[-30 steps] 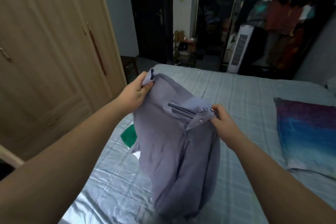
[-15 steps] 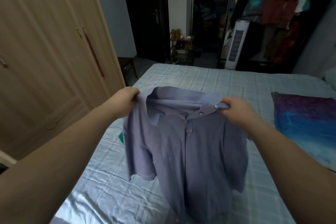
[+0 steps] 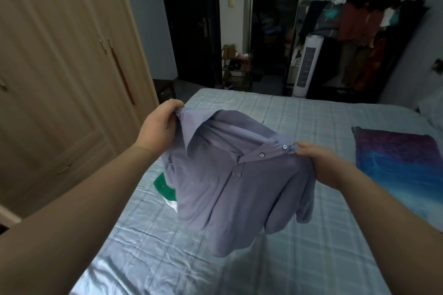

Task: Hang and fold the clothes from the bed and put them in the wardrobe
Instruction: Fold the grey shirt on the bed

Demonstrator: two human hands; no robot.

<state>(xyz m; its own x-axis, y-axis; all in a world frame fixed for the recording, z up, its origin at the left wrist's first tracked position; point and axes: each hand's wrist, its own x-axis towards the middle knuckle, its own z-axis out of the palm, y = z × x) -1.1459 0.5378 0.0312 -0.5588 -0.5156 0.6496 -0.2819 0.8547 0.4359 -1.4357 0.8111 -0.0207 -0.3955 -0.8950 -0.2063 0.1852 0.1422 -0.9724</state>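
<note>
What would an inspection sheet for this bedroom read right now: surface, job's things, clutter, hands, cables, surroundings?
Surface: bed, wrinkled pale checked cover.
Job's things: lilac polo shirt held up over the bed; green garment lying on it, partly hidden behind the shirt; wardrobe at left, doors closed.
Clutter: blue-purple pillow on the bed, at right.
Grippers: left hand grips the shirt's collar; right hand pinches its buttoned placket.
Cables: nothing seen.
Surroundings: white tower fan and heaped clothes by the far wall.

Lavender polo shirt [image 3: 230,182] hangs unbuttoned above checked bed [image 3: 299,112].
</note>
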